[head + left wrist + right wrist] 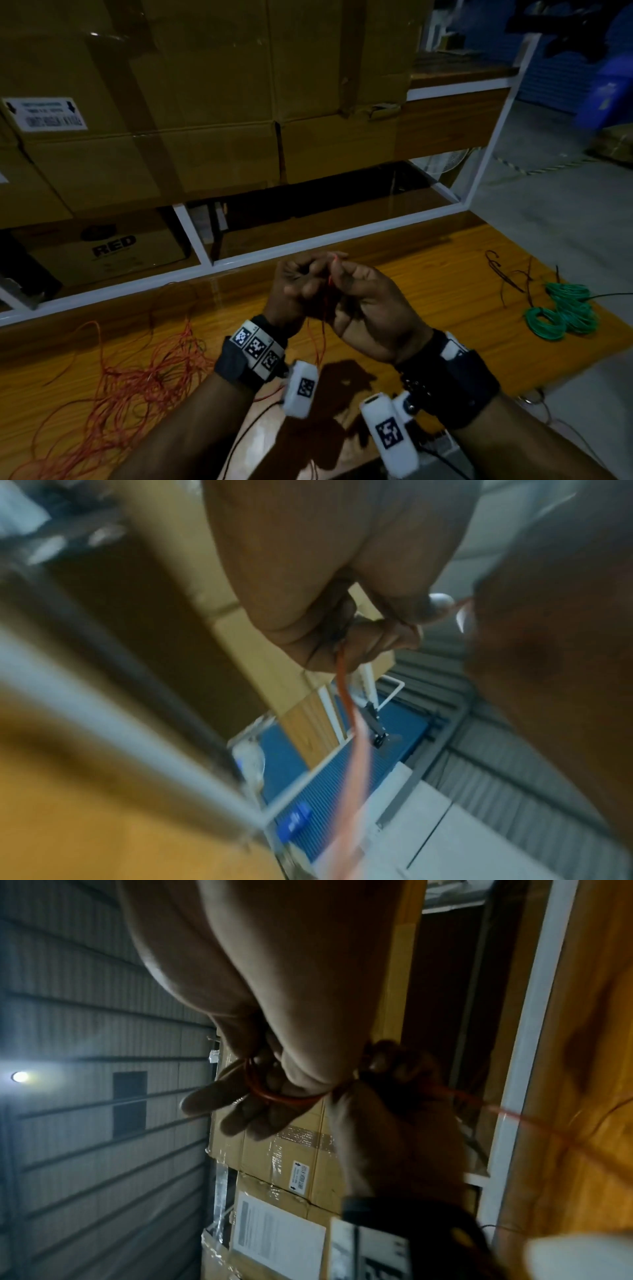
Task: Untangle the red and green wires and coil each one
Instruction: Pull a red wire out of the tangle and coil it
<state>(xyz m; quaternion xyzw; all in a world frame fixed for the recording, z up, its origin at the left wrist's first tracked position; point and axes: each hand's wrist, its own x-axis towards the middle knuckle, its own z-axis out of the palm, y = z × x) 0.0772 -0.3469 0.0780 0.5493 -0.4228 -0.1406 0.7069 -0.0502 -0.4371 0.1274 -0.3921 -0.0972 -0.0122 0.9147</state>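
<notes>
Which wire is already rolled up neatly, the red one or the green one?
The green wire: it lies in tidy coils on the table's right side. The red wire is a loose heap.

Desk (428, 274): loose wire (137, 383) heaped at left; coils (561, 311) at far right; dark strands (510, 277) just behind the coils. Both hands above the middle, left hand (298, 291) touching right hand (370, 308), a strand between them. Boxes (205, 85) stacked behind the desk.

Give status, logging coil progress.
Left hand and right hand pinch thin red wire, first loops started. Green wire coils done. Loose red tangle remains.
</notes>
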